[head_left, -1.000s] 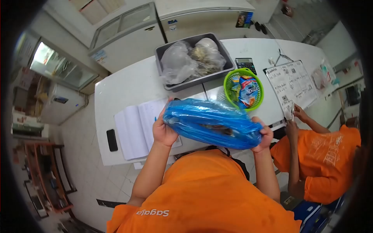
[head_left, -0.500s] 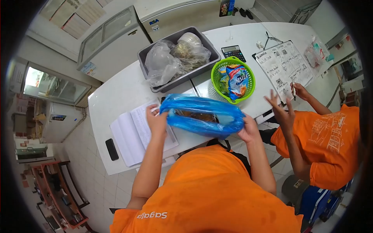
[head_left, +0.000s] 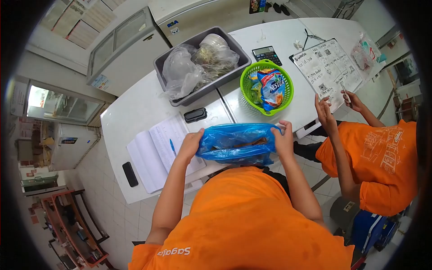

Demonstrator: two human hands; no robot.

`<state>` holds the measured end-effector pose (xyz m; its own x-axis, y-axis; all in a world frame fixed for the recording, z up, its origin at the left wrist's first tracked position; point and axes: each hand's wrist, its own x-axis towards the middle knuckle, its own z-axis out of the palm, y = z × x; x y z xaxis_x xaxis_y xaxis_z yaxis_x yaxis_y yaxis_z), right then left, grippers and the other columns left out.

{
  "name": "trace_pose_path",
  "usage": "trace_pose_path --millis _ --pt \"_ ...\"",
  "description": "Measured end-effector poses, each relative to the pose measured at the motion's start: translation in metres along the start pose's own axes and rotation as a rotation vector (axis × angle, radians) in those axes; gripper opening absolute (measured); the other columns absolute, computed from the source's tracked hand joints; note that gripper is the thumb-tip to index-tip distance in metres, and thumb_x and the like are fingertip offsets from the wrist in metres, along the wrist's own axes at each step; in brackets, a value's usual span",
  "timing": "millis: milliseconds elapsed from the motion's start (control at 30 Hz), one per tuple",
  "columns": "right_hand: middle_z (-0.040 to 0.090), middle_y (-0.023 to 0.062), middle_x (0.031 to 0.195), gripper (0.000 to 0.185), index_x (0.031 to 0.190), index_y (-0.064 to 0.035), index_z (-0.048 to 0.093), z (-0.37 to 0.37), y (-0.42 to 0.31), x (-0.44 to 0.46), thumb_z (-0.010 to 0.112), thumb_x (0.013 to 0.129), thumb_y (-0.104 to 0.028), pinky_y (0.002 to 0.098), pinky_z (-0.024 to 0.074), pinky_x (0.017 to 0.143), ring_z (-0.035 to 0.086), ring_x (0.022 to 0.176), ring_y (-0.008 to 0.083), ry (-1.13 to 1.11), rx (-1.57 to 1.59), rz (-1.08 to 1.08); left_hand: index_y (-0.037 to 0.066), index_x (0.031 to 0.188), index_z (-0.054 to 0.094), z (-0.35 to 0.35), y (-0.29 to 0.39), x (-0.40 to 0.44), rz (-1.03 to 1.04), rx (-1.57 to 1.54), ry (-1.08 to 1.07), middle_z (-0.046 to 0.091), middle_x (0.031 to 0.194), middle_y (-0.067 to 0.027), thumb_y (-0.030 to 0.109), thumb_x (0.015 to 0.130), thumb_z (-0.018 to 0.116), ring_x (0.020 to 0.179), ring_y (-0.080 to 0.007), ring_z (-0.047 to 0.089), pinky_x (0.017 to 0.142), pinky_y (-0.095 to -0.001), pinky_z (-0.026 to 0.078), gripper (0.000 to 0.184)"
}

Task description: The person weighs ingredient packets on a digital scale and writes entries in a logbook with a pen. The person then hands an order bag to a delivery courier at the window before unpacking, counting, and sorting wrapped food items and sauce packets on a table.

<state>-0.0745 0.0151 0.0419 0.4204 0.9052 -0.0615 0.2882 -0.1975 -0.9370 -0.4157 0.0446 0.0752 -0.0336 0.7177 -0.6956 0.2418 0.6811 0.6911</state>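
A blue plastic bag (head_left: pixel 238 155) is stretched between my two hands at the table's near edge. Its mouth faces up, and something brownish inside shows only in part. My left hand (head_left: pixel 191 145) is closed on the left end of the rim. My right hand (head_left: pixel 283 138) grips the right end, with the index finger raised a little. Left of the bag lies an open notebook (head_left: pixel 150 155) with a blue pen (head_left: pixel 172 146) on its written page. A black case-like object (head_left: pixel 195 115) sits just beyond the notebook.
A grey tub (head_left: pixel 245 60) holds clear plastic bags. Beside it are a green basket (head_left: pixel 289 92) of packets, a calculator (head_left: pixel 266 55) and a whiteboard (head_left: pixel 321 67). A phone (head_left: pixel 130 174) lies at the left edge. At right, a co-worker in orange (head_left: pixel 369 157) holds a marker.
The bag has come down and closer to my body, its opening narrower. The black case and the pen now show from behind it. The co-worker's raised hand has shifted toward the whiteboard.
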Motion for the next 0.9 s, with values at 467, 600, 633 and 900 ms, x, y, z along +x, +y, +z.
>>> trace_pose_path --millis 467,600,633,900 --pt "0.070 0.0207 0.115 0.059 0.119 -0.0033 0.065 0.015 -0.034 -0.006 0.084 0.071 -0.033 0.0436 0.0535 0.095 0.066 0.110 0.0366 -1.063 -0.990 -0.037 0.005 0.126 0.060 0.057 0.022 -0.002 0.414 0.965 0.142 0.051 0.131 -0.0306 0.003 0.080 0.071 0.106 -0.0509 0.062 0.092 -0.0519 0.054 0.047" --pt "0.066 0.0231 0.123 0.080 0.133 -0.0012 0.053 -0.002 -0.111 -0.010 0.088 0.069 -0.034 0.0435 0.0527 0.099 0.064 0.116 0.0369 -1.021 -1.005 -0.213 -0.002 0.126 0.055 0.029 0.030 -0.041 0.582 0.883 0.232 0.056 0.123 -0.0311 -0.007 0.077 0.062 0.108 -0.0514 0.060 0.093 -0.0534 0.052 0.050" --pt "0.067 0.0241 0.120 0.078 0.131 -0.0003 0.054 -0.003 -0.120 -0.011 0.088 0.069 -0.034 0.0440 0.0532 0.097 0.065 0.114 0.0379 -0.997 -0.978 -0.302 -0.003 0.126 0.054 0.021 0.035 -0.057 0.611 0.849 0.254 0.056 0.122 -0.0311 -0.008 0.076 0.061 0.109 -0.0517 0.059 0.093 -0.0538 0.051 0.051" --pt "0.070 0.0241 0.111 0.058 0.127 -0.0017 0.055 0.060 -0.109 0.032 0.078 0.078 -0.021 0.0469 0.0560 0.088 0.068 0.107 0.0399 -1.063 -1.132 -0.443 0.003 0.128 0.050 0.022 -0.009 -0.021 0.453 0.823 0.290 0.055 0.119 -0.0313 0.000 0.074 0.073 0.106 -0.0532 0.061 0.089 -0.0541 0.054 0.059"
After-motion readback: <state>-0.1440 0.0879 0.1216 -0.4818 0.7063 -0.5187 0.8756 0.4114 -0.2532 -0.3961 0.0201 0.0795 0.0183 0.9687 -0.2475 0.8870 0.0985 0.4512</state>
